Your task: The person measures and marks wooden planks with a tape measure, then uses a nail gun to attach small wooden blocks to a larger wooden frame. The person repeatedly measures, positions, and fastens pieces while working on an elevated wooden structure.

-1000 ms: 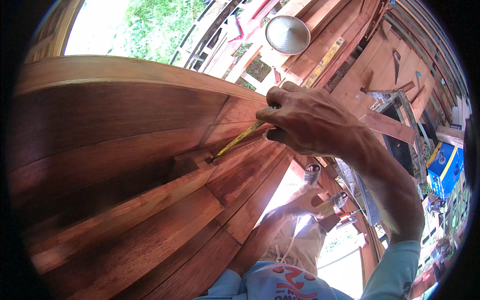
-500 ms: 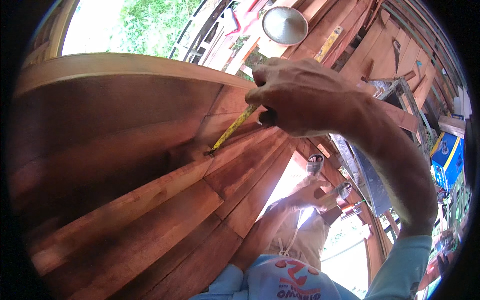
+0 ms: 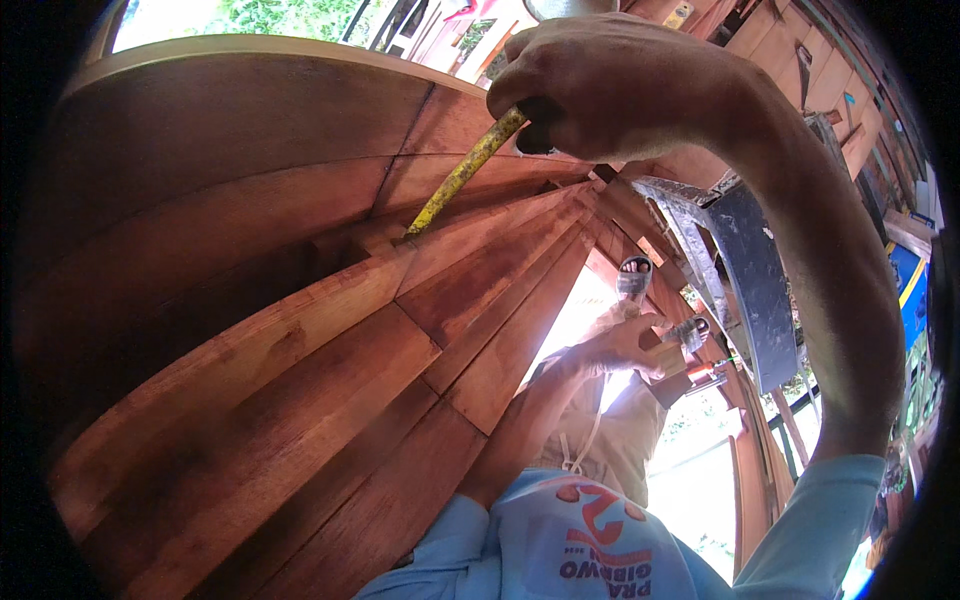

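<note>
High in the picture my right hand is closed around a narrow, worn yellow strip with dark marks. The strip slants down to the left, and its lower end meets the upper edge of a long wooden rib on a curved plank wall. What the fist hides of the strip cannot be seen. Lower down, near my waist, my left hand grips a small pale wooden block. A darker brown face shows just below the block.
Fitted planks run down toward my body. A dark metal-framed stand is under my right forearm. Beyond it lie boards with a handsaw and a blue box. A round metal bowl shows at the top edge.
The view has tilted, so the wall, bowl and right hand sit higher in the picture. The yellow strip still meets the rib. My left hand keeps hold of the block.
</note>
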Action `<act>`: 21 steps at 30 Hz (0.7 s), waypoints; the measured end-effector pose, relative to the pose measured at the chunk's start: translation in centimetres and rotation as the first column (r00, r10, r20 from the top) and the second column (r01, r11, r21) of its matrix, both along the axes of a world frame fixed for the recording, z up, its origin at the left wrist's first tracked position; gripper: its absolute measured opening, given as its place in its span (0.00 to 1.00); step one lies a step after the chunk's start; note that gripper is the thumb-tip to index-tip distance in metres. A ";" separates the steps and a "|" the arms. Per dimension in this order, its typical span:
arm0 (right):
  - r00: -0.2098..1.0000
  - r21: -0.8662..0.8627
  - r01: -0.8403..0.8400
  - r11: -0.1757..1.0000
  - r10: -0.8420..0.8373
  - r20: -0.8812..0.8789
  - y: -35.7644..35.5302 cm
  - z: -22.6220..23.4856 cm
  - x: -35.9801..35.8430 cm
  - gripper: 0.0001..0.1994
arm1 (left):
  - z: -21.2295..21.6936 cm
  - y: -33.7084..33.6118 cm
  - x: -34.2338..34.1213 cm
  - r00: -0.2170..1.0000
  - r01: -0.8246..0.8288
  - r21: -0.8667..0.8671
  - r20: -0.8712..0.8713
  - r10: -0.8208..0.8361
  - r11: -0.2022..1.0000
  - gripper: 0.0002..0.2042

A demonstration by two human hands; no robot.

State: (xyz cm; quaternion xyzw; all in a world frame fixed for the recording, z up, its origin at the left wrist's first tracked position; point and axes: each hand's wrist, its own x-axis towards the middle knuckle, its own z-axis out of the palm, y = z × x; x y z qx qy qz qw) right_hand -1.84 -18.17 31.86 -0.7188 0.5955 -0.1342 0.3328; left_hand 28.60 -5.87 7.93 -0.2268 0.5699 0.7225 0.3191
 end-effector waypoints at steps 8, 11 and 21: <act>0.985 0.126 -0.157 0.979 0.145 0.098 -0.4 0.9 -0.5 0.06 | 0.6 -0.3 -0.1 0.998 0.030 0.024 0.056 -0.031 0.999 0.48; 0.994 0.200 -0.098 0.975 0.085 0.072 -0.7 0.6 -0.4 0.07 | 1.0 -0.5 -0.2 0.998 0.028 0.029 0.052 -0.029 0.999 0.49; 0.990 -0.243 0.141 0.960 -0.131 0.055 0.5 -3.5 1.3 0.09 | 1.4 -0.5 -0.5 0.997 0.033 0.052 0.061 -0.036 0.998 0.50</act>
